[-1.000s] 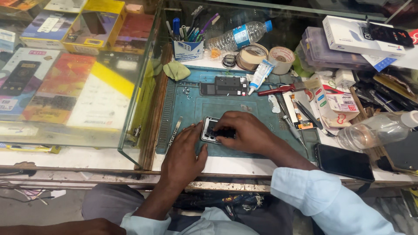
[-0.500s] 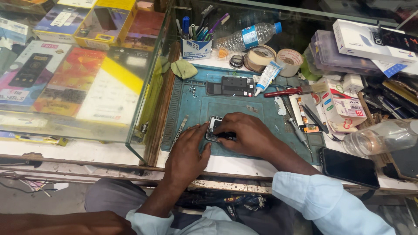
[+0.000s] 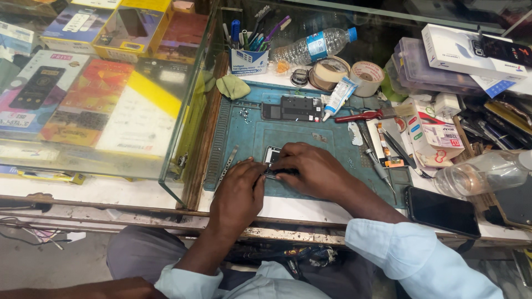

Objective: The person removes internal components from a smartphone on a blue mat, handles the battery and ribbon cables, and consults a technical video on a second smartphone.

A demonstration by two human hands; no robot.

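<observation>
Small phone part mostly hidden under both hands; right sleeve cut by bottom edge.

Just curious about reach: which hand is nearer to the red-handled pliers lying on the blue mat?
Right. The right hand lies below-left of the red-handled pliers; the left hand sits farther left.

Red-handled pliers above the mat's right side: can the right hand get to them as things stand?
Probably yes. The right hand lies on the small phone part, and only bare blue mat shows between it and the red-handled pliers.
</observation>
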